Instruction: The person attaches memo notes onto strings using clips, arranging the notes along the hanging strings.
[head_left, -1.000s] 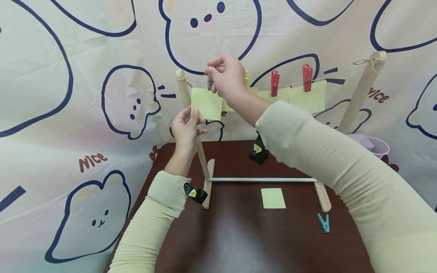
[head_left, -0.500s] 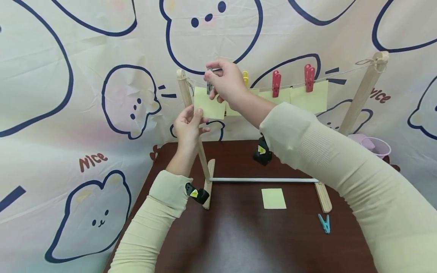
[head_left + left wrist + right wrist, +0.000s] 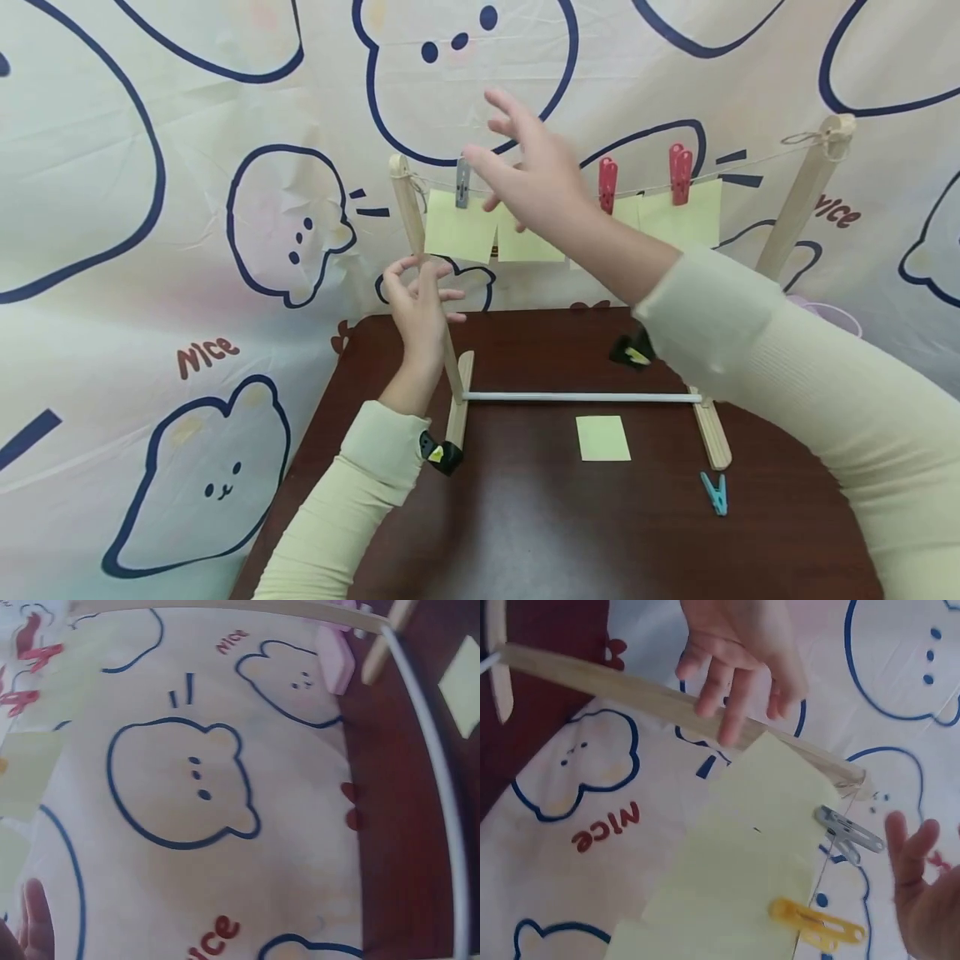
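Observation:
The leftmost yellow-green paper note hangs from a string, held by a grey clothespin. Just right of that clothespin is my right hand, fingers spread and holding nothing. Below the note, in front of the left wooden post, my left hand has loose fingers with nothing in them. A second note hangs alongside, partly covered by my right hand. Its yellow clothespin shows in the right wrist view. Two red clothespins grip notes farther right.
On the brown table lie a loose note and a blue clothespin. A white rod joins the wooden feet of the stand. Behind the right sleeve, a purple container is partly visible.
My right hand has let go of the grey clothespin and moved right, fingers spreading. My left hand has released the leftmost note and dropped slightly. The note stays hanging from the string.

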Tool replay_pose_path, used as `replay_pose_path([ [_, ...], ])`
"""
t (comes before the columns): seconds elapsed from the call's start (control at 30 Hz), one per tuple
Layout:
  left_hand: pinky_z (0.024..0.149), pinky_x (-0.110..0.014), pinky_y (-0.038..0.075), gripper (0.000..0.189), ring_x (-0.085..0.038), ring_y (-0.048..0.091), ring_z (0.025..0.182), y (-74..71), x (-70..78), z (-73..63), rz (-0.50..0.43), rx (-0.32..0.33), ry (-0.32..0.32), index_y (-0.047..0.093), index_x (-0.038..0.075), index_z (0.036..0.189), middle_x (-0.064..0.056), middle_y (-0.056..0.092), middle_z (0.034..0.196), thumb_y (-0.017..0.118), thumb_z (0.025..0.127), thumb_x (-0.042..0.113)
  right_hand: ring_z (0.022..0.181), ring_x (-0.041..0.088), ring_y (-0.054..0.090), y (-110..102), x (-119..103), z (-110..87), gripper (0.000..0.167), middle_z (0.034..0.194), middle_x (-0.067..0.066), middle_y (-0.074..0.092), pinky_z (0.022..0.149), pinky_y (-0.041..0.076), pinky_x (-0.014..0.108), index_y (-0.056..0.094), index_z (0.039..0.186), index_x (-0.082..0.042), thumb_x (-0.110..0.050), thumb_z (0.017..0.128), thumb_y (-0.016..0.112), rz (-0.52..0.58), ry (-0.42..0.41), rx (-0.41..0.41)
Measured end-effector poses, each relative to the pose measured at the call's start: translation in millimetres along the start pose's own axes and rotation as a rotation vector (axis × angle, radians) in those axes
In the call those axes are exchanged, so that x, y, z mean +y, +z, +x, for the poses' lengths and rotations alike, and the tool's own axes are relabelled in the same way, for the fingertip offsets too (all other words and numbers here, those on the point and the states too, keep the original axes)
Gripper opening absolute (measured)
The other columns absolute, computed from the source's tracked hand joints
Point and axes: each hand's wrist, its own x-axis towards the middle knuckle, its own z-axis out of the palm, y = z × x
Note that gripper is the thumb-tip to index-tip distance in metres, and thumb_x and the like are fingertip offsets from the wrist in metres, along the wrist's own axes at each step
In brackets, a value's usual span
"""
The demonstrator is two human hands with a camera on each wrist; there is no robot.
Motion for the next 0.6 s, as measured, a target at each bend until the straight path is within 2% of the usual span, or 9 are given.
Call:
replay_pose_path([
  [0.07,0.038,-0.026,0.046,0.024,-0.024,0.062,0.056,-2.1,-9.1,-5.5,0.062,0.026,0.042,0.036,0.008,0.111,-0.007,0.066,0.090,0.046,0.091,0.018,0.067,0.017,0.063,-8.3,8.0,-16.5,0.050,0.132,-0.006,0.051,0.044,0.042,0.024,0.038,0.140,-0.024,-0.030,0.093,0.054,-0.053,-0.163,0.068],
  [0.17,0.036,-0.023,0.042,0.012,-0.030,0.058,0.054,-4.2,-26.3,-12.1,0.132,0.076,0.100,0.041,0.007,0.101,-0.007,0.064,0.083,0.043,0.091,0.013,0.059,0.013,0.061,-22.1,31.3,-41.5,0.030,0.104,0.002,0.065,0.045,0.041,0.020,0.057,0.120,-0.007,-0.017,0.092,0.054,-0.137,-0.410,0.162],
  [0.2,0.037,-0.022,0.041,0.008,-0.032,0.056,0.053,-4.7,-33.5,-14.6,0.151,0.093,0.115,0.043,0.006,0.097,-0.010,0.063,0.080,0.043,0.091,0.012,0.056,0.012,0.060,-26.5,41.8,-49.8,0.023,0.091,0.003,0.066,0.045,0.040,0.019,0.061,0.111,-0.003,-0.013,0.091,0.054,-0.173,-0.464,0.181],
  [0.27,0.040,-0.022,0.042,0.006,-0.031,0.054,0.051,-5.3,-49.4,-22.1,0.186,0.113,0.129,0.046,0.006,0.090,-0.014,0.060,0.073,0.043,0.092,0.011,0.052,0.010,0.055,-34.3,66.2,-67.5,0.015,0.071,0.002,0.062,0.047,0.040,0.018,0.064,0.093,0.001,-0.009,0.090,0.054,-0.241,-0.498,0.188],
  [0.33,0.042,-0.023,0.042,0.011,-0.031,0.052,0.050,-5.7,-67.3,-34.0,0.216,0.101,0.127,0.049,0.004,0.085,-0.017,0.058,0.068,0.044,0.093,0.010,0.051,0.007,0.051,-40.9,93.8,-85.6,0.016,0.063,-0.001,0.058,0.049,0.040,0.020,0.064,0.083,-0.002,-0.011,0.091,0.053,-0.313,-0.434,0.151],
  [0.4,0.043,-0.023,0.042,0.016,-0.026,0.051,0.048,-6.4,-87.2,-48.4,0.269,0.053,0.106,0.050,0.005,0.079,-0.015,0.057,0.063,0.046,0.094,0.010,0.049,0.006,0.050,-45.6,123.4,-104.4,0.021,0.059,-0.005,0.055,0.049,0.039,0.024,0.063,0.078,-0.008,-0.016,0.093,0.052,-0.366,-0.307,0.095],
  [0.53,0.041,-0.024,0.035,0.035,-0.012,0.042,0.041,-12.6,-121.4,-83.2,0.438,-0.132,-0.014,0.050,0.008,0.062,-0.002,0.053,0.052,0.048,0.096,0.016,0.049,0.009,0.051,-51.4,181.7,-143.6,0.024,0.064,-0.004,0.059,0.050,0.043,0.031,0.066,0.088,-0.008,-0.026,0.095,0.051,-0.462,-0.011,-0.076],
  [0.6,0.042,-0.024,0.034,0.040,-0.010,0.040,0.040,-18.5,-134.5,-99.0,0.537,-0.264,-0.083,0.050,0.009,0.059,-0.002,0.052,0.051,0.047,0.097,0.020,0.053,0.011,0.052,-54.6,208.5,-165.1,0.025,0.069,-0.001,0.061,0.052,0.043,0.033,0.066,0.093,-0.006,-0.028,0.094,0.053,-0.528,0.107,-0.153],
])
